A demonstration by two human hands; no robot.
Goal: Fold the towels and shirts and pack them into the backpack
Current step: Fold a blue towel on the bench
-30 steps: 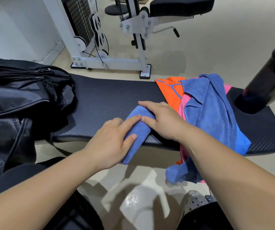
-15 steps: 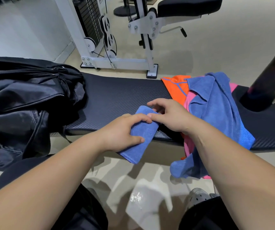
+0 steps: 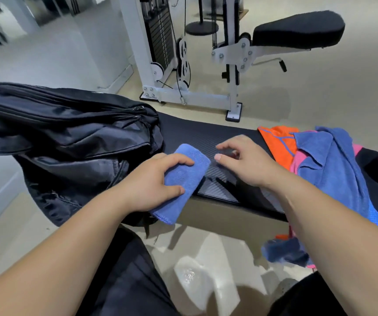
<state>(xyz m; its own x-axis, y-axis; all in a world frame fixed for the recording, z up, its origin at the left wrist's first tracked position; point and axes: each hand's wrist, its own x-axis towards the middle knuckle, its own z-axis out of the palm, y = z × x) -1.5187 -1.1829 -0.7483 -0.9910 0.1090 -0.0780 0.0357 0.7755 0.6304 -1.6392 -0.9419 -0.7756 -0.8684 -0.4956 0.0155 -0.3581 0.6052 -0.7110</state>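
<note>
Head view, looking down at a black padded gym tabletop point(image 3: 206, 133) that crosses the middle of the frame. At centre, the left hand point(image 3: 153, 179) grips a folded blue towel point(image 3: 184, 176), with the fingers curled over its top and the thumb pressed on its near side. The towel is a narrow bundle. Its long axis runs from upper right to lower left, and the near end overhangs the tabletop's front edge.

The right hand point(image 3: 247, 160) is just right of the towel, its grip empty. Its fingers are loosely spread above the pad and do not appear to touch the cloth.

A black backpack point(image 3: 69, 137) slumps at the left of the frame, just beside the left hand. The move ahead looks like a short carry leftward into it, though I cannot tell whether its mouth is open.

At right lies an unfolded heap of clothes point(image 3: 334, 169) in blue, orange and pink.
</note>
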